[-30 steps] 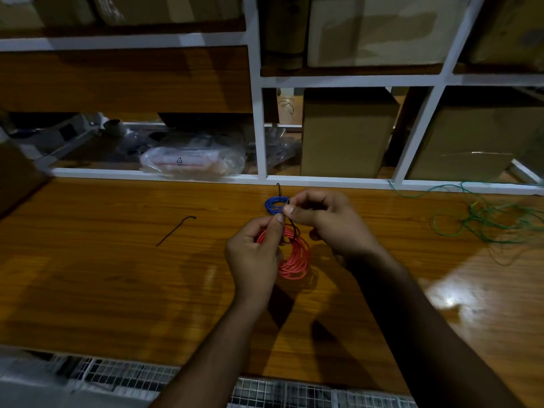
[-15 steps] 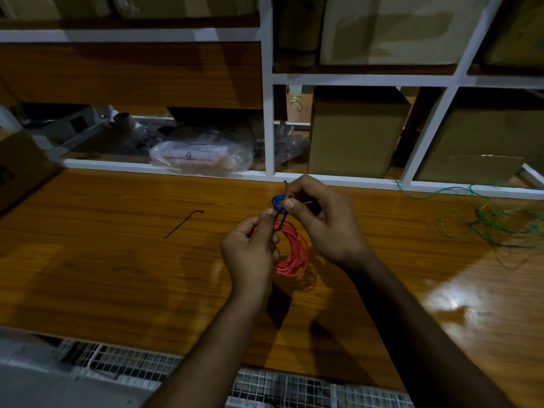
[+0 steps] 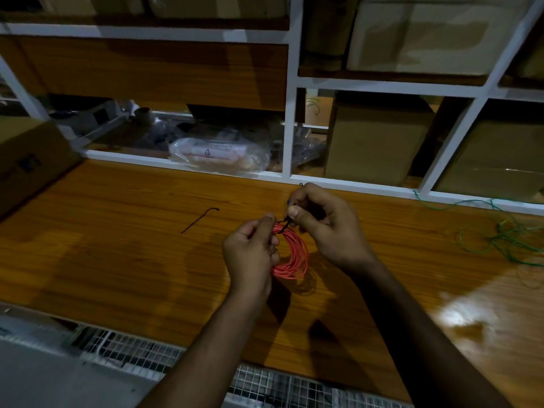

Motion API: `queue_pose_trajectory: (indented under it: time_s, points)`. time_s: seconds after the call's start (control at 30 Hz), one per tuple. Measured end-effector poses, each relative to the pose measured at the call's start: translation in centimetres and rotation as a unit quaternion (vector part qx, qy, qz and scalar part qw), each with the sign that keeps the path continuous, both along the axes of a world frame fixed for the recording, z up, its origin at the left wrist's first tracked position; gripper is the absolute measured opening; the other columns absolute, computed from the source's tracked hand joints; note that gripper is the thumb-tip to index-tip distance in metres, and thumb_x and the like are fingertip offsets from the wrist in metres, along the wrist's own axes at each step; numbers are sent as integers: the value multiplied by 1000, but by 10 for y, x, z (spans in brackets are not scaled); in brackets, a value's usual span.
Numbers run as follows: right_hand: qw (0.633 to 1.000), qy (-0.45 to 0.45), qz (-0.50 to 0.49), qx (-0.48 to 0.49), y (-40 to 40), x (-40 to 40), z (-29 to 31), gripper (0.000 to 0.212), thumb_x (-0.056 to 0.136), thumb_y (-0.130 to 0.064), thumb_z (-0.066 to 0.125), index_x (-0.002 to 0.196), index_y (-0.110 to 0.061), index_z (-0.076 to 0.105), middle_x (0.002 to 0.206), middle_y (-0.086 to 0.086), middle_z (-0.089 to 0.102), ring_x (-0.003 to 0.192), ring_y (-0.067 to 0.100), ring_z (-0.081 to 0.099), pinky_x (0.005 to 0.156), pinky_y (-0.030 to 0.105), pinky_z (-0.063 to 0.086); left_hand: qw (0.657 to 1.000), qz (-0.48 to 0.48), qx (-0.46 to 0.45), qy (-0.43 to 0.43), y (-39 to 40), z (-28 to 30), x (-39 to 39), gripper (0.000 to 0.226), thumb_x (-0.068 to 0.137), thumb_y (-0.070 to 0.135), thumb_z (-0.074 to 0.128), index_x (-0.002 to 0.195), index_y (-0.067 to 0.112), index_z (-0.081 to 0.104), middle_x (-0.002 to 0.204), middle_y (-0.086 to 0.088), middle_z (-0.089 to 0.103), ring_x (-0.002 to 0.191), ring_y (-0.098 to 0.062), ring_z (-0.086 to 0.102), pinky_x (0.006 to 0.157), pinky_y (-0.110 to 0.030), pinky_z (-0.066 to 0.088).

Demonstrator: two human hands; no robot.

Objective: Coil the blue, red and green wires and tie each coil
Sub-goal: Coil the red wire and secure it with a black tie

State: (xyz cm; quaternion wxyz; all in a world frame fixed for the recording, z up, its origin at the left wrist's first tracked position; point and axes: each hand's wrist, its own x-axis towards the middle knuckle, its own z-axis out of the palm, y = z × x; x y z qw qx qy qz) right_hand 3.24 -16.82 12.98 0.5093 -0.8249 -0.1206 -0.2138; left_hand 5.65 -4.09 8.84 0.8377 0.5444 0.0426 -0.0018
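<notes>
A red wire coil [image 3: 295,254] hangs just above the wooden tabletop [image 3: 117,254] at the centre. My left hand [image 3: 250,254] grips its left side. A thin black tie [image 3: 285,223] wraps the coil's top, and my right hand [image 3: 326,228] pinches it between thumb and forefinger. Only a sliver of the blue wire [image 3: 288,202] shows behind my right fingers. The green wire [image 3: 506,240] lies loose and tangled on the table at the far right.
A spare black tie [image 3: 198,220] lies on the table left of my hands. A cardboard box [image 3: 26,160] stands at the left edge. White shelving [image 3: 290,113] with boxes and a plastic bag [image 3: 219,153] runs along the back. A wire-mesh grid [image 3: 132,351] borders the front edge.
The view shifted, so everything sits further right in the frame. My right hand now covers most of the blue coil. Both hands keep working the black tie on the red coil.
</notes>
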Motion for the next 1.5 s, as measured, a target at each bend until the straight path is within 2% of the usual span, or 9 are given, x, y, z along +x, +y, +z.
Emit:
queue_pose_trajectory:
  time_s: [0.23,0.5,0.67,0.87,0.93,1.03,1.1,1.37,1.5]
  points:
    - [999,-25,-16,-19,18,13,7,8,95,-13,61,87,-15,61,78,-5,58,72,10,55,62,28,43,997,66,23,-27,18,-1,11,27,93,19,66,67,9,64,53,-3,49,38,-11,38,40,-23,30]
    - [1000,-10,7,25,52,36,13,5,100,-13,54,96,-9,56,75,5,70,69,13,70,62,25,56,978,136,119,-107,45,-7,26,29,92,26,66,67,11,66,51,-3,53,41,-20,46,43,-31,37]
    - [994,33,17,104,78,50,13,8,102,-14,48,101,-7,52,93,8,73,94,13,71,82,34,58,979,142,114,-94,62,-7,40,32,93,29,65,62,22,63,51,0,54,42,-19,47,43,-31,36]
    - [992,24,0,120,123,45,14,7,101,-11,49,97,-12,54,69,2,65,65,19,65,63,40,56,967,180,164,-74,89,-14,73,31,91,40,65,66,22,68,56,-7,59,49,-23,52,48,-39,41]
    - [963,88,-19,256,127,61,19,10,101,-8,48,94,-11,53,66,3,58,58,16,58,63,36,56,968,172,165,-78,93,-17,75,32,88,43,66,64,23,66,52,0,56,48,-23,50,48,-41,41]
    - [856,214,-71,465,131,99,24,21,99,2,44,83,-10,51,67,7,49,47,12,43,47,26,45,960,172,198,-98,92,-22,73,35,89,37,67,60,20,62,53,-4,55,50,-27,50,50,-45,43]
    - [813,256,-81,516,143,105,17,23,99,4,43,81,-9,49,67,7,48,45,10,38,41,21,39,952,184,216,-113,96,-29,78,32,90,34,65,62,19,63,57,-3,60,55,-22,57,55,-45,47]
    - [801,296,-137,501,146,128,9,21,100,3,37,85,-8,45,69,8,48,31,5,33,32,17,26,933,152,277,-171,113,-40,83,31,92,35,63,65,19,61,56,5,57,55,-6,52,49,-20,34]
    - [812,313,-128,475,166,122,5,17,101,0,38,88,-8,46,70,7,49,37,5,33,34,16,25,931,164,297,-132,121,-46,97,31,93,29,65,64,18,60,56,6,56,53,-3,49,48,-21,33]
